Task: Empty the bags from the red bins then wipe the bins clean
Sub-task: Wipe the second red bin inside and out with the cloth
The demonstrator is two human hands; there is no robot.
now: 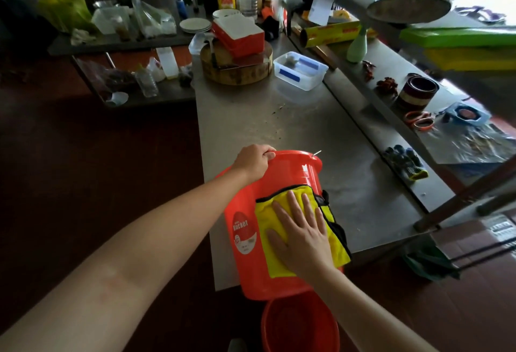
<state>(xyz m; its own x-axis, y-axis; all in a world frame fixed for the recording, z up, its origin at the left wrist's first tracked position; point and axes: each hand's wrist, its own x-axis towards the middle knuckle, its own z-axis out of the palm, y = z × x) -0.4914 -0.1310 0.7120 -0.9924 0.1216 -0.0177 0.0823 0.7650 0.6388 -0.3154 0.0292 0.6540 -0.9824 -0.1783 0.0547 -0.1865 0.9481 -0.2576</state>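
Observation:
A red plastic bin [240, 206] with a white "bucket" label lies tipped on its side at the near edge of the steel table [293, 128]. My left hand [255, 160] grips its rim at the far end. Flat on a yellow cloth with black trim [268, 251], my right hand [300, 231] presses the cloth against the bin's outer wall with straight fingers. A second red bin [300, 323] stands on the floor just below, open side up; its inside is dim.
Further back on the table sit a round wooden chopping block [237, 72] with a red-and-white box on it and a clear tub [301, 71]. A raised shelf on the right carries gloves [406, 160], scissors and rolls of wrap. Bottles crowd the far end.

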